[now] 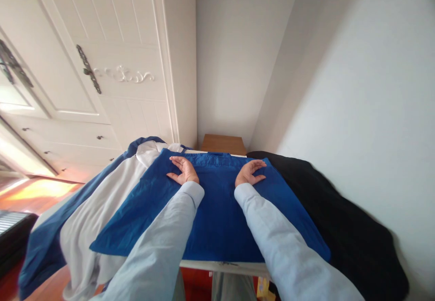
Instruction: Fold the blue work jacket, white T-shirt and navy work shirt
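A blue cloth garment [219,210] lies spread flat before me, with a gathered band along its far edge. On its upper left part rests my left hand [185,170], open, fingers stretched outward to the left and thumb apart. Its upper right part lies under my right hand [249,172], also open, with fingers pointing right and thumb spread. Neither hand grips the cloth; both appear to touch it near the far corners. Whether the garment is a shirt or something else I cannot tell.
White cloth [91,206] and darker blue cloth [44,246] hang off the left side. Black cloth [353,233] drapes on the right, along the wall [374,111]. Behind stand a brown wooden box [224,143] and a white wardrobe [136,34]. A pale table edge [220,267] shows in front.
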A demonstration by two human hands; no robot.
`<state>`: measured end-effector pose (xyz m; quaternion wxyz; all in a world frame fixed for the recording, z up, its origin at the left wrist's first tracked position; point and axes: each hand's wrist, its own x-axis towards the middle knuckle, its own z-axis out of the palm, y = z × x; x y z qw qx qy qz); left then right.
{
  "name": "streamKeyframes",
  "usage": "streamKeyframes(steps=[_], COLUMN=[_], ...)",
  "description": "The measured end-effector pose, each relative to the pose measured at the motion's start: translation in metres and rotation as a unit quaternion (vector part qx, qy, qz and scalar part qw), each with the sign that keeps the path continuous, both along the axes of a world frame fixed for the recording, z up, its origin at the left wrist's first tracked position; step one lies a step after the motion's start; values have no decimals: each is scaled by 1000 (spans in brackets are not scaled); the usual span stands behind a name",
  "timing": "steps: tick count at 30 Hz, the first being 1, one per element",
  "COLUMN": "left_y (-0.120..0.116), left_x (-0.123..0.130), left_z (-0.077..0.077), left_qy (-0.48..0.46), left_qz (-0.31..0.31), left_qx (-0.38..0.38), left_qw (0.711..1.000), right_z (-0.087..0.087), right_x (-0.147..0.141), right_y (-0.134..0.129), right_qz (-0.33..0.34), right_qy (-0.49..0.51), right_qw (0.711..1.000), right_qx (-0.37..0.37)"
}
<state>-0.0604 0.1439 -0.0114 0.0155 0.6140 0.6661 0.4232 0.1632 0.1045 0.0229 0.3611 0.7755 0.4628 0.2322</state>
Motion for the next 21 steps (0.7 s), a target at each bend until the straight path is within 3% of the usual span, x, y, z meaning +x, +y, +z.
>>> streamKeyframes(steps=[3,7,13,15,17,19,21], left_y=[-9,-40,-94,-120,-158,-204,-251], left_x=[-12,-35,-68,-67,-61,-53,-47], left_z=[6,17,39,46,49,41,20], left_qy=[58,81,50,-36,-180,-327,-446], left_qz=[-27,-59,-91,-94,-95,-89,-58], left_qx=[-22,-42,-44,4,62,78,63], left_qw=[998,994,994,995,977,937,891], right_z=[0,1,3,7,13,21,27], right_x=[2,12,20,19,20,25,33], right_y=[-1,-7,-26,-34,-43,-54,-67], right_qz=[17,54,132,153,169,189,208], right_qy=[30,77,155,185,217,252,286], right_qw=[999,994,975,965,954,941,926], right_qx=[18,51,92,104,115,126,134])
